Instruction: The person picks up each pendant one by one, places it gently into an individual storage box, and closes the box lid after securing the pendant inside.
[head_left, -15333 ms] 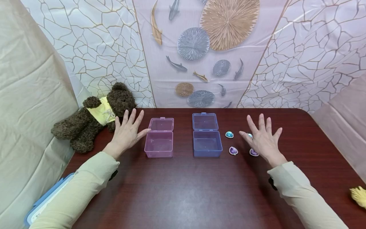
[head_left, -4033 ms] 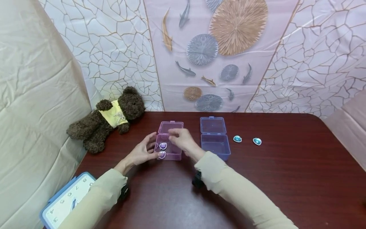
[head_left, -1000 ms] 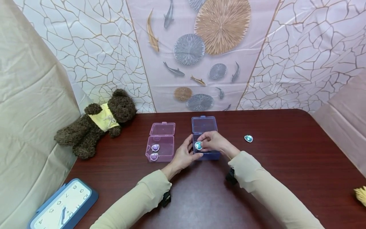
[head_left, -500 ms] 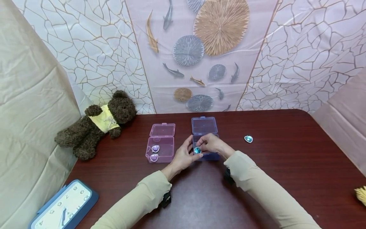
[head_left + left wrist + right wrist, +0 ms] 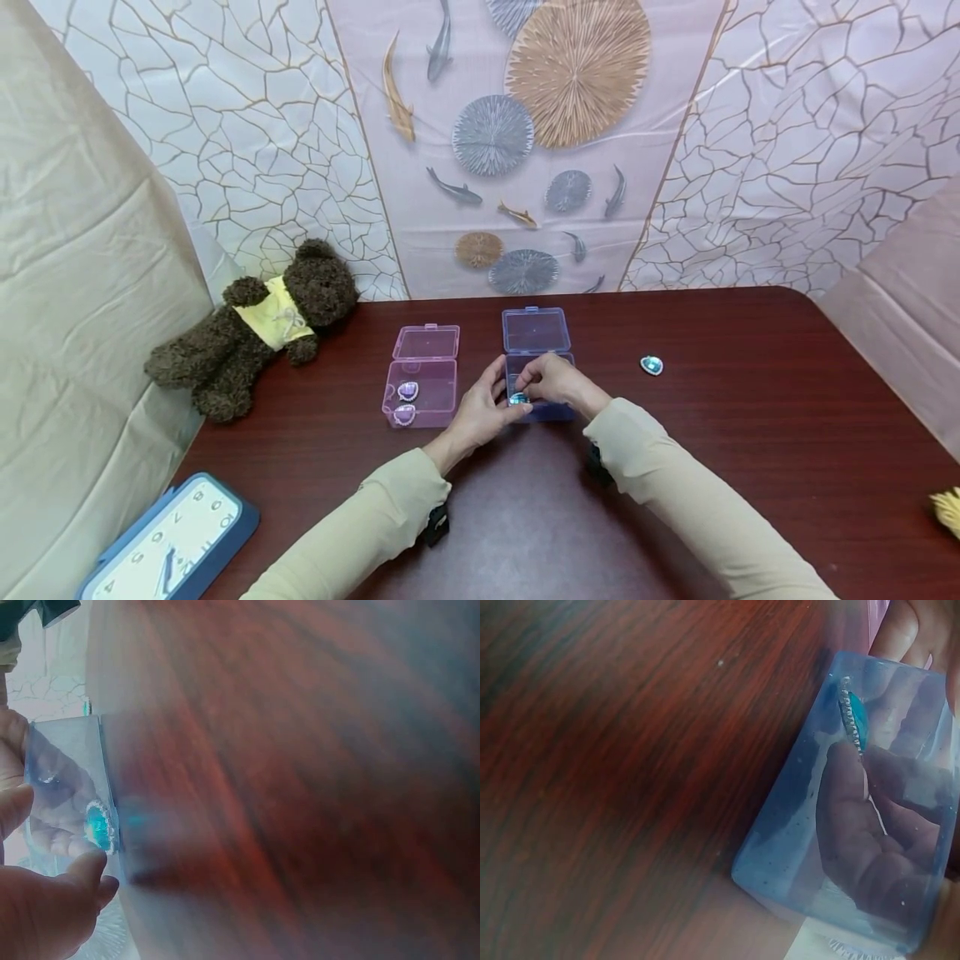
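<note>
The blue clear box point(image 5: 553, 412) stands with its lid point(image 5: 536, 331) folded back. At its left front corner the left hand point(image 5: 474, 417) grips the walls, thumb at the front and fingers along the side. Inside the box, the right hand point(image 5: 558, 383) pinches one end of a teal gem point(image 5: 518, 399) with a pearly rim. In the right wrist view this gem point(image 5: 857, 720) stands on edge near a wall, at the fingertips. The left wrist view shows the gem point(image 5: 99, 825) through the wall. Another teal gem point(image 5: 652, 365) lies on the table, right of the box.
Left of the blue box stands an open pink box point(image 5: 442, 387) holding two purple gems point(image 5: 407, 391). A brown teddy bear point(image 5: 318, 287) lies at the back left, a blue-framed clock point(image 5: 180, 533) at the front left. Something yellow point(image 5: 948, 510) shows at the right edge.
Two purple gems went from the table into the pink box, and one teal gem into the blue box. Over the last second the right hand lowered that teal gem; the left hand kept its grip.
</note>
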Tool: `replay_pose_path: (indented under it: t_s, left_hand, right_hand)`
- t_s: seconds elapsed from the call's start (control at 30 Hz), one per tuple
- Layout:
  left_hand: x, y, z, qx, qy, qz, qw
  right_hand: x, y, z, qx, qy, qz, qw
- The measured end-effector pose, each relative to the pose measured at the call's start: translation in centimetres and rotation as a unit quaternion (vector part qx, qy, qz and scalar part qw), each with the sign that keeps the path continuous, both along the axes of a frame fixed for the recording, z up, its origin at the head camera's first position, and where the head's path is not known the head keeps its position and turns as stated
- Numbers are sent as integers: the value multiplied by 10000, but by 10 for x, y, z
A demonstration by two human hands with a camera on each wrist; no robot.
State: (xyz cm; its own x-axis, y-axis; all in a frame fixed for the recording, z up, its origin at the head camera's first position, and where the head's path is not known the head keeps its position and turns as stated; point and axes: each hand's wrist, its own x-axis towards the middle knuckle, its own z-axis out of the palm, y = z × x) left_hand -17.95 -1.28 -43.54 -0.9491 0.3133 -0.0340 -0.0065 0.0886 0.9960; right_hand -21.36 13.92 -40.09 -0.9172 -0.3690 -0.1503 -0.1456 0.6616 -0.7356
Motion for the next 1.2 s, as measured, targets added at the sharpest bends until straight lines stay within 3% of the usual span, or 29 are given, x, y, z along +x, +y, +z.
replay_pose_path:
  t_s: [0.2,0.47,0.7,0.83,1.0,1.1,1.2]
  left_hand:
    - [0,1,-1,115,92,-8,9999]
    - [1,0,-1,28,155,3,9999]
    - [0,1,-1,132,139,-1,9998]
    - [1,0,-1,85,109,12,9999]
    - [2,0,0,47,74,50,9999]
    - [1,0,1,122,72,58,9999]
    - [1,0,1,168,65,61,9998]
  right_hand:
    - [0,0,0,346,63,-81,9993]
    - [0,-1,0,381,41,-171,9991]
    - [1,1,-1,-142,80,-194,9997]
    - [2,3,-1,-681,84,-206,9974]
    - [1,15,6,-1605,39,-408,9862]
    - [-2,34,11,-2007,297,-852,9755]
    - [-4,64,12,-2348,568,-1518,9585]
